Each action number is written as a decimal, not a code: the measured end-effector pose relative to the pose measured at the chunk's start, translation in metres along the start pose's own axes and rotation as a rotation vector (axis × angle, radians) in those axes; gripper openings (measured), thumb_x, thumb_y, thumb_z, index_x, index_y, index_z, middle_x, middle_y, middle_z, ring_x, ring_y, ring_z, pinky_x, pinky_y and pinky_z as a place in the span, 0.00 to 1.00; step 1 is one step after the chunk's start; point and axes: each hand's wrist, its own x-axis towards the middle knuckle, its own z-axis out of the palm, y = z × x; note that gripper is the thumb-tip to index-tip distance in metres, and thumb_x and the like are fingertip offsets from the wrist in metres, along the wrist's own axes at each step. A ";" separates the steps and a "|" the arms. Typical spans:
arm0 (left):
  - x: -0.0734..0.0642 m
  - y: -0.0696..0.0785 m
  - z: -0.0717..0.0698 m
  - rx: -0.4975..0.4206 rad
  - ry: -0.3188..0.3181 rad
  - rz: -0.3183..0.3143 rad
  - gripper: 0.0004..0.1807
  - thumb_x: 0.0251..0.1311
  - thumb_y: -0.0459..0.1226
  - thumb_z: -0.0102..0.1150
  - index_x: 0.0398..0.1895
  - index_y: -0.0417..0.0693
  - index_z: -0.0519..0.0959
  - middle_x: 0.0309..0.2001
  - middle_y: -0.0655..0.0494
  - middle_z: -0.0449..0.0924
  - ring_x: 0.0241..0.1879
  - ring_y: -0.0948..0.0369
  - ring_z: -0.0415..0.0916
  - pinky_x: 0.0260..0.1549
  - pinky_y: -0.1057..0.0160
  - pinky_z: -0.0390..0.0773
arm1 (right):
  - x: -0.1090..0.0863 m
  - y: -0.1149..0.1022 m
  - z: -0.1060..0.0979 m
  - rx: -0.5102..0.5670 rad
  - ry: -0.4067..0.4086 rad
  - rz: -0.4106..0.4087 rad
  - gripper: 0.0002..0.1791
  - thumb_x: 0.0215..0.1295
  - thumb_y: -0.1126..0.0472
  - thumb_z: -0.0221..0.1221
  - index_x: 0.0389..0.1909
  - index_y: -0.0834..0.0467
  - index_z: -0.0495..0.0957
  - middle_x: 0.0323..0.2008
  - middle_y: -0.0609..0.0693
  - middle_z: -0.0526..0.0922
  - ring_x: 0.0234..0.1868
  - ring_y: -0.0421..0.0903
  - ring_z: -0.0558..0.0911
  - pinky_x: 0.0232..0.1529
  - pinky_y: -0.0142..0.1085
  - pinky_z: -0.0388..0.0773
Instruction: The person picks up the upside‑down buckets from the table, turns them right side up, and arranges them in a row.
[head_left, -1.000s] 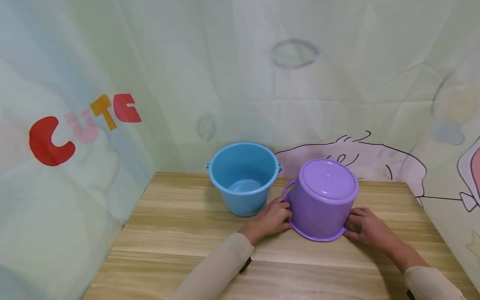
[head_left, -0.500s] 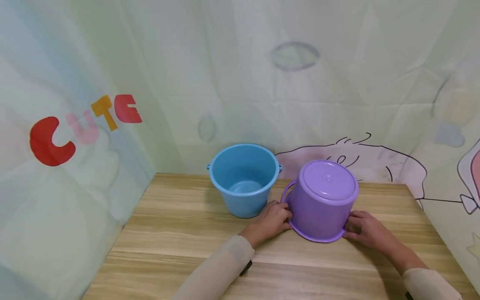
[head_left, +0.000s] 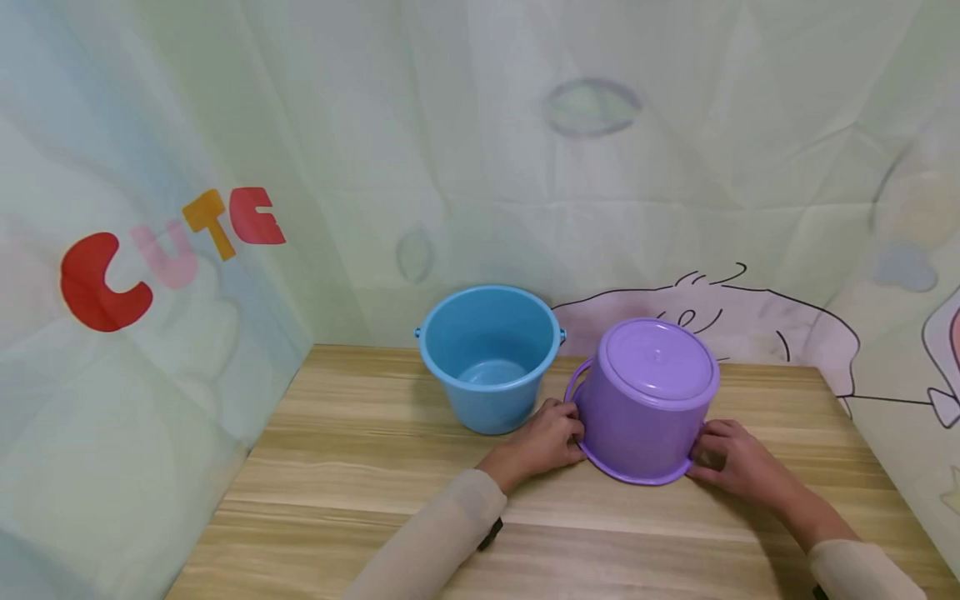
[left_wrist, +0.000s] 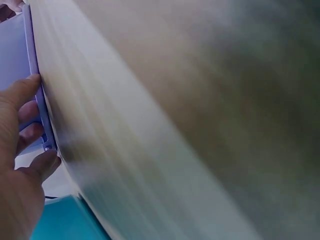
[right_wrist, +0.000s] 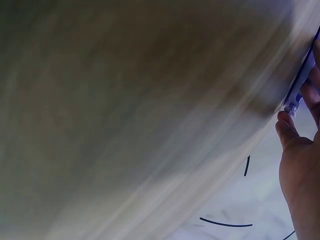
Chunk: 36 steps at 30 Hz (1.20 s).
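Note:
A purple bucket [head_left: 637,429] stands upside down on the wooden table, base up and rim down, with its thin handle [head_left: 573,379] sticking out at the left. My left hand [head_left: 546,437] grips the rim's left side; in the left wrist view, its fingers [left_wrist: 31,105] lie along the rim and wall near the handle joint. On the opposite side, my right hand [head_left: 733,458] holds the rim low down, partly cut off in the right wrist view. A light blue bucket [head_left: 491,408] stands upright just left of the purple one, its mouth open and nothing visible inside.
The wooden table [head_left: 360,500] meets a printed cloth backdrop [head_left: 480,167] at the back and both sides. The blue bucket sits close to the back cloth, just beyond my left hand.

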 end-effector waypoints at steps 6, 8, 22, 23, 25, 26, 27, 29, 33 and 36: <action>-0.001 -0.001 0.000 -0.008 0.019 -0.007 0.07 0.54 0.46 0.76 0.30 0.56 0.88 0.42 0.60 0.80 0.49 0.55 0.76 0.55 0.62 0.76 | 0.000 -0.001 0.000 0.035 0.024 -0.021 0.19 0.32 0.58 0.83 0.24 0.45 0.82 0.36 0.41 0.83 0.44 0.53 0.81 0.62 0.19 0.63; 0.000 -0.001 0.000 -0.008 0.024 -0.001 0.06 0.54 0.44 0.75 0.30 0.55 0.89 0.41 0.60 0.80 0.49 0.55 0.76 0.56 0.62 0.76 | 0.001 -0.001 -0.001 0.037 0.037 -0.031 0.19 0.32 0.58 0.83 0.24 0.46 0.82 0.36 0.41 0.83 0.44 0.54 0.81 0.63 0.19 0.61; -0.001 0.004 -0.006 -0.006 0.088 -0.010 0.06 0.59 0.42 0.74 0.32 0.54 0.85 0.48 0.57 0.81 0.54 0.55 0.77 0.61 0.61 0.76 | -0.003 -0.010 -0.007 0.014 0.032 0.061 0.21 0.30 0.58 0.84 0.24 0.41 0.82 0.35 0.38 0.84 0.43 0.49 0.83 0.57 0.17 0.68; -0.001 0.005 -0.007 -0.012 0.092 -0.010 0.06 0.60 0.42 0.74 0.32 0.54 0.85 0.48 0.57 0.81 0.54 0.55 0.77 0.61 0.61 0.76 | -0.003 -0.010 -0.007 0.013 0.039 0.065 0.21 0.30 0.59 0.84 0.24 0.41 0.82 0.35 0.39 0.84 0.42 0.48 0.83 0.57 0.16 0.68; 0.000 0.006 -0.008 -0.023 0.096 -0.010 0.06 0.60 0.43 0.74 0.33 0.54 0.85 0.50 0.57 0.81 0.55 0.55 0.76 0.62 0.61 0.76 | -0.004 -0.011 -0.008 0.023 0.056 0.073 0.22 0.28 0.60 0.84 0.24 0.43 0.82 0.35 0.41 0.85 0.41 0.47 0.83 0.56 0.15 0.68; -0.001 0.006 -0.009 -0.026 0.097 -0.008 0.06 0.61 0.43 0.74 0.34 0.54 0.85 0.50 0.57 0.81 0.55 0.55 0.76 0.62 0.61 0.76 | -0.004 -0.011 -0.008 0.024 0.066 0.080 0.23 0.28 0.61 0.84 0.24 0.43 0.81 0.36 0.42 0.85 0.41 0.46 0.83 0.55 0.14 0.68; -0.001 0.007 -0.010 -0.031 0.098 -0.007 0.06 0.61 0.43 0.73 0.34 0.54 0.85 0.50 0.56 0.81 0.55 0.55 0.76 0.62 0.61 0.76 | -0.005 -0.012 -0.008 0.026 0.074 0.085 0.23 0.27 0.62 0.84 0.24 0.43 0.81 0.36 0.42 0.85 0.41 0.46 0.83 0.54 0.13 0.69; -0.001 0.008 -0.012 -0.046 0.104 -0.003 0.06 0.61 0.42 0.73 0.35 0.54 0.85 0.51 0.56 0.81 0.55 0.54 0.76 0.62 0.61 0.75 | -0.006 -0.012 -0.008 0.044 0.088 0.093 0.24 0.26 0.64 0.83 0.24 0.44 0.81 0.37 0.43 0.85 0.40 0.43 0.83 0.53 0.13 0.69; -0.003 0.008 -0.013 -0.081 0.131 -0.003 0.04 0.61 0.39 0.73 0.34 0.55 0.85 0.50 0.57 0.81 0.54 0.54 0.75 0.62 0.60 0.75 | -0.006 -0.013 -0.007 0.071 0.118 0.084 0.24 0.28 0.70 0.80 0.25 0.45 0.80 0.37 0.43 0.84 0.42 0.40 0.82 0.57 0.11 0.66; -0.005 0.009 -0.011 -0.116 0.186 0.006 0.05 0.60 0.34 0.71 0.33 0.53 0.83 0.47 0.57 0.81 0.53 0.54 0.75 0.60 0.59 0.75 | -0.006 -0.013 -0.008 0.100 0.143 0.081 0.26 0.28 0.76 0.76 0.25 0.46 0.79 0.37 0.43 0.83 0.46 0.33 0.80 0.60 0.10 0.62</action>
